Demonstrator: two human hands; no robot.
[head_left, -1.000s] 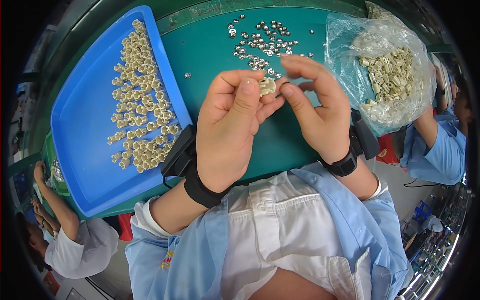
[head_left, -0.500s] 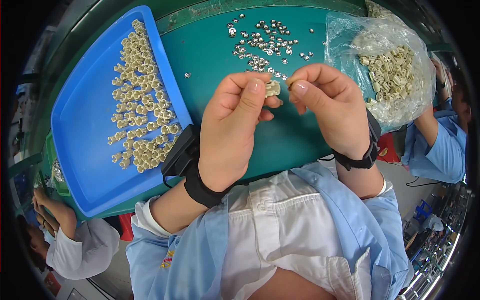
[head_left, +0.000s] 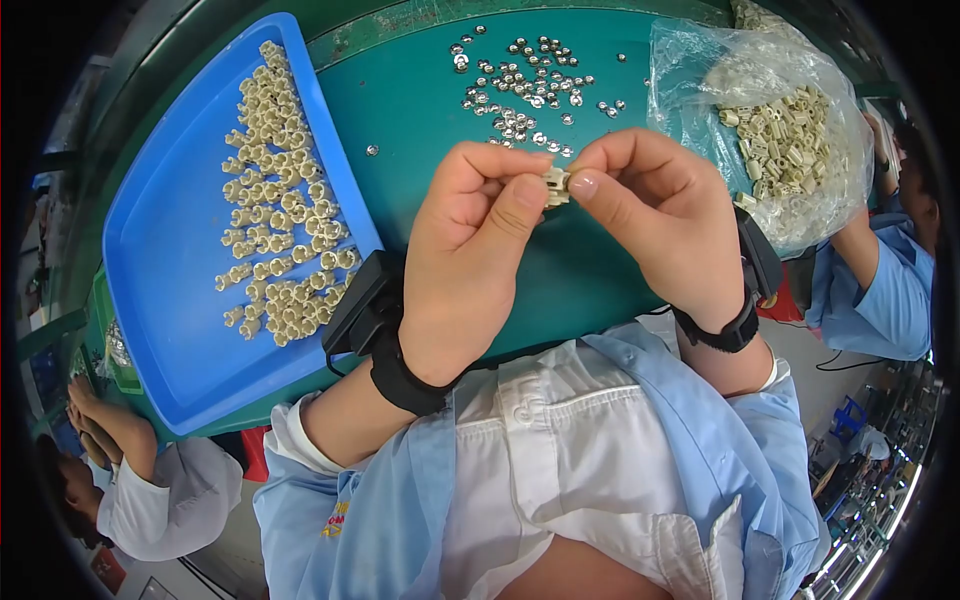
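With the held cream part (head_left: 557, 186) as the dial's centre, the blue tray (head_left: 160, 260) lies at 9 o'clock on the green tabletop (head_left: 420, 90), with many cream pieces (head_left: 297, 312) along its 3 o'clock side. Small shiny metal pieces (head_left: 538, 101) are scattered at 12 o'clock. A clear plastic bag (head_left: 745, 78) of loose cream pieces sits between 2 and 3. A black wrist device (head_left: 365, 300) overlaps the tray's rim at 8, and co-workers' sleeves show near 8 and 4.

Half a second ago the right hand (head_left: 672, 225) was apart from the part; now its fingertips meet it. The left hand (head_left: 465, 250) stays nearly where it was.

The left thumb and fingers pinch the part, covering its 9 o'clock end. The right thumb and forefinger are drawn together at its 3 o'clock end; whether they grip the part itself or something tiny, I cannot tell. The part sits between both sets of fingertips, above the tabletop.
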